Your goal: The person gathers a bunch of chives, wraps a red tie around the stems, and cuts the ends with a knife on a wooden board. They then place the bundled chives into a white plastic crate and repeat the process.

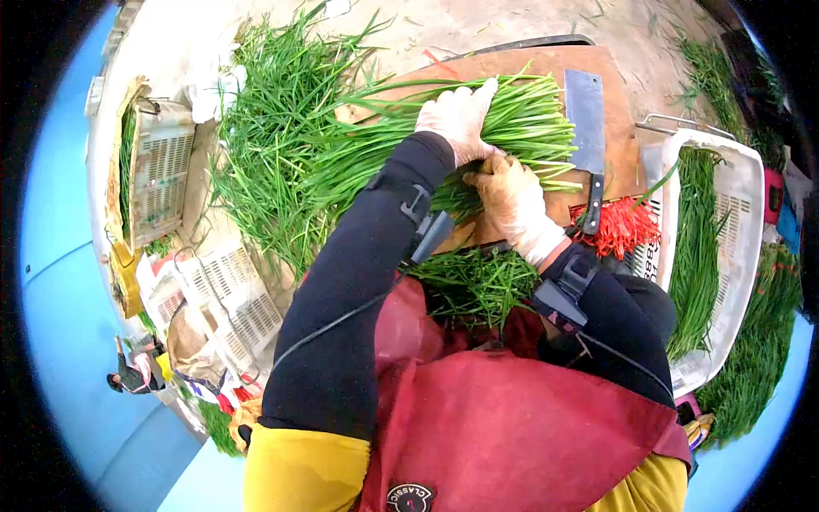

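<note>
A thick bunch of green chives lies across a brown board, its pale cut ends toward the cleaver. My left hand, in a whitish glove, is wrapped over the top of the bunch. My right hand, in a stained glove, is closed at the bunch's near side, close to the left hand; its fingertips are partly hidden among the stems. A cleaver with a black handle lies on the board just right of the stem ends. Red ties are heaped below the cleaver's handle.
Loose chives cover the floor to the left. At the right stands a white crate with chives inside, and more chives lie beyond it. Plastic crates stand at the left. Another person is far off at left.
</note>
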The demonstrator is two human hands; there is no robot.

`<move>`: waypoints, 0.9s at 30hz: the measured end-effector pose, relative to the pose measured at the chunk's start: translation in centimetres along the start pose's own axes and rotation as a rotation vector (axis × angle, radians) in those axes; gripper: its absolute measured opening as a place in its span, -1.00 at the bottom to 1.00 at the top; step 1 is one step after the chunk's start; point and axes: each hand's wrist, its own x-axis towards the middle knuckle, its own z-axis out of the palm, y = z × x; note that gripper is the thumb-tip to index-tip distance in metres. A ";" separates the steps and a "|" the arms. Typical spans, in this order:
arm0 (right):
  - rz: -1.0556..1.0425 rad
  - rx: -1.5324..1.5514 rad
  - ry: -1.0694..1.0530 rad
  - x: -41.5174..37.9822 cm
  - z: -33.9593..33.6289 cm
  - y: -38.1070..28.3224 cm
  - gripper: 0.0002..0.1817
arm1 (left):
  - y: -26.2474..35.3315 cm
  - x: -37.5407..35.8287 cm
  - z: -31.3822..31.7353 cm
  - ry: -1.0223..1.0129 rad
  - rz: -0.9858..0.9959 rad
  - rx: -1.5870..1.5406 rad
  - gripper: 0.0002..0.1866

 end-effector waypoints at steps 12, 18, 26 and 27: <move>0.061 -0.068 -0.099 0.3 -0.4 -0.5 -0.86 | -0.3 0.1 0.3 0.008 -0.004 0.007 0.10; 0.109 -0.101 -0.104 0.3 0.8 -0.1 -0.75 | 0.0 0.0 -0.4 -0.021 -0.018 0.002 0.16; -0.099 -0.176 -0.140 0.5 -0.7 0.1 -0.80 | -0.4 0.0 -0.1 -0.003 -0.001 -0.038 0.17; -0.100 -0.178 -0.142 0.5 -1.2 0.1 -0.80 | -0.4 0.0 -0.1 0.003 0.000 -0.035 0.16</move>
